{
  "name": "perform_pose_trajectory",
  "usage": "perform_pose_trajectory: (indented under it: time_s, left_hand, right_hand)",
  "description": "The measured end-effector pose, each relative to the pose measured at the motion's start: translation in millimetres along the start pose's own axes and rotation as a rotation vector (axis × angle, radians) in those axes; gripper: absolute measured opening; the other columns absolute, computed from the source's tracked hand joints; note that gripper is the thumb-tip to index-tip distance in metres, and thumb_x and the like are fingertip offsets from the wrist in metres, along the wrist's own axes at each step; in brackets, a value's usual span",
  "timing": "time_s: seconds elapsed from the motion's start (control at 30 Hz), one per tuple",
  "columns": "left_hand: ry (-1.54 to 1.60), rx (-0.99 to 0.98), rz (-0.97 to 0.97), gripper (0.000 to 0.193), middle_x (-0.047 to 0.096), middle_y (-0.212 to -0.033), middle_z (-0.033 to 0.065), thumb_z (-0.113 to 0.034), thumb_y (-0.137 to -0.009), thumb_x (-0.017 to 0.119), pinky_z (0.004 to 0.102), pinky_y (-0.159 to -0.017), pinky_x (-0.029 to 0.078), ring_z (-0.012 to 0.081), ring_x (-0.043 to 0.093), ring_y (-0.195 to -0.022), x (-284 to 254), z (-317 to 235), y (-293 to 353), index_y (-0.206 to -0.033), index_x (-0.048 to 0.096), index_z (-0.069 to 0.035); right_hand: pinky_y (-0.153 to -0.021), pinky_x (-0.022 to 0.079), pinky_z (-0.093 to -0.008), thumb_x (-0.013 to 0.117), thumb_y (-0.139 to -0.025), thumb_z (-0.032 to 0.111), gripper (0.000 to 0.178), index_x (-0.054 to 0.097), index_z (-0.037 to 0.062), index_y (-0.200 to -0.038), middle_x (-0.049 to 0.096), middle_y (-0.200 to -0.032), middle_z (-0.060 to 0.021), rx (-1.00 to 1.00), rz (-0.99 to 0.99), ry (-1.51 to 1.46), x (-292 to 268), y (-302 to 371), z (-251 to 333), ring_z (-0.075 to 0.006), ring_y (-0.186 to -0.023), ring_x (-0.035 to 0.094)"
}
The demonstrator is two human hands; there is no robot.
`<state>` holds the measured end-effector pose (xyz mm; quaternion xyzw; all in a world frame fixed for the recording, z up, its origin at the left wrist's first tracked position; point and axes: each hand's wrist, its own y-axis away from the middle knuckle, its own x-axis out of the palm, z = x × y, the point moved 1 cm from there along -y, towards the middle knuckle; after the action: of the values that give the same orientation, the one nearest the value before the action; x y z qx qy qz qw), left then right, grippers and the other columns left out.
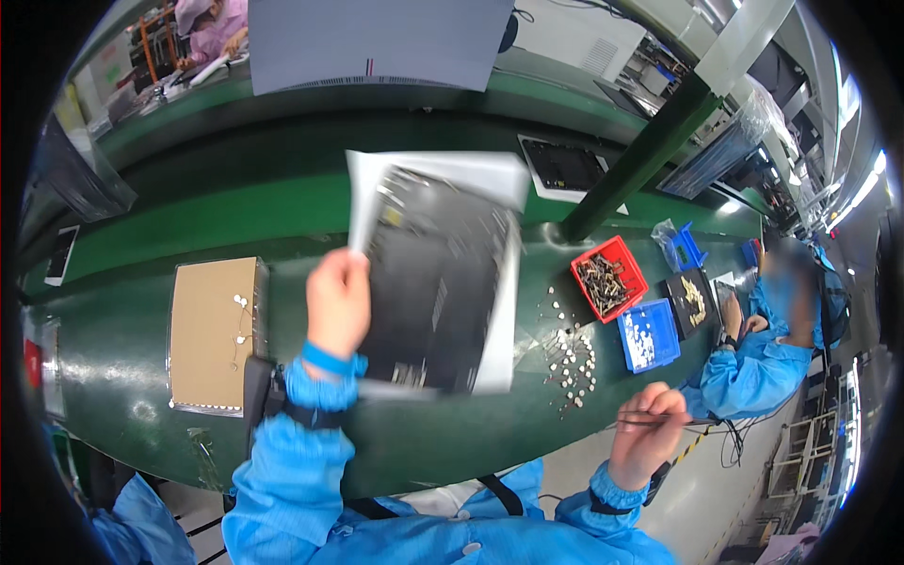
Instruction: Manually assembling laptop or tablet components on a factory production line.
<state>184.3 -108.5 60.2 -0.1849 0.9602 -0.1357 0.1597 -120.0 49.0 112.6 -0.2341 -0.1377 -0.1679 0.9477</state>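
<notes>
My left hand (pixel 339 299) is closed on the left edge of a white sheet or board (pixel 499 330), with a flat black device panel (pixel 433 282) lying on it. Both are smeared by motion over the green bench. Silvery and yellowish details show along the panel's top. My right hand (pixel 650 428) is closed round thin dark tweezers (pixel 650 418), off the bench's front edge. Closest to it on the bench are small round white parts with thin leads (pixel 576 367) and a blue bin (pixel 650 336) holding small white pieces.
A red bin (pixel 610 280) of small metal parts stands by a green post (pixel 640 151). A cardboard-coloured board (pixel 212 330) lies left, a phone (pixel 62 256) farther left. Another black panel (pixel 560 165) rests behind. A grey monitor (pixel 372 42) stands at the back; a co-worker (pixel 753 348) sits right.
</notes>
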Motion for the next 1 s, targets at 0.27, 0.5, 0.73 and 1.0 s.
perform_pose_trajectory:
  time_s: [0.27,0.5,0.73,1.0]
  left_hand:
    - [0.561,-0.620,-0.626,0.025,0.060,-0.076,0.0148,-0.014,-0.084,0.053,0.0337,-0.046,0.044,0.0225,0.057,-0.056,52.3,105.7,-124.9,-0.096,0.053,0.009]
    - [-0.980,-0.300,0.250,0.038,0.059,-0.101,0.0229,-0.013,-0.071,0.062,0.0359,-0.076,0.049,0.0293,0.062,-0.080,44.1,118.4,-144.2,-0.102,0.053,0.007]
    - [-0.088,0.334,0.367,0.036,0.053,-0.108,0.0163,-0.008,-0.067,0.057,0.0435,-0.091,0.037,0.0339,0.046,-0.106,49.4,18.9,8.0,-0.103,0.055,-0.004]
    - [-0.526,0.494,0.893,0.056,0.030,-0.136,0.0180,-0.034,-0.073,0.065,0.0554,-0.101,0.024,0.0425,0.024,-0.127,7.6,8.8,123.4,-0.123,0.048,-0.015]
  right_hand:
    - [-0.065,0.051,-0.0349,0.055,-0.084,0.006,0.017,0.044,0.0017,-0.096,0.046,-0.099,-0.0127,0.219,-0.007,-0.116,-16.9,24.8,-11.8,-0.0231,-0.075,0.059]
    - [-0.066,0.053,-0.0349,0.059,-0.080,0.002,0.023,0.044,0.0009,-0.097,0.049,-0.097,-0.0131,0.268,-0.048,-0.087,-28.5,36.3,-21.1,-0.0242,-0.074,0.060]
    - [-0.074,0.053,-0.0359,0.058,-0.074,-0.011,0.020,0.050,-0.0021,-0.090,0.049,-0.099,-0.0131,0.408,-0.067,-0.112,-7.4,29.7,-51.3,-0.0262,-0.081,0.061]
    - [-0.080,0.050,-0.0319,0.058,-0.073,-0.013,0.024,0.051,-0.0038,-0.094,0.054,-0.102,-0.0143,0.406,0.100,0.163,22.5,30.7,-87.0,-0.0246,-0.090,0.060]
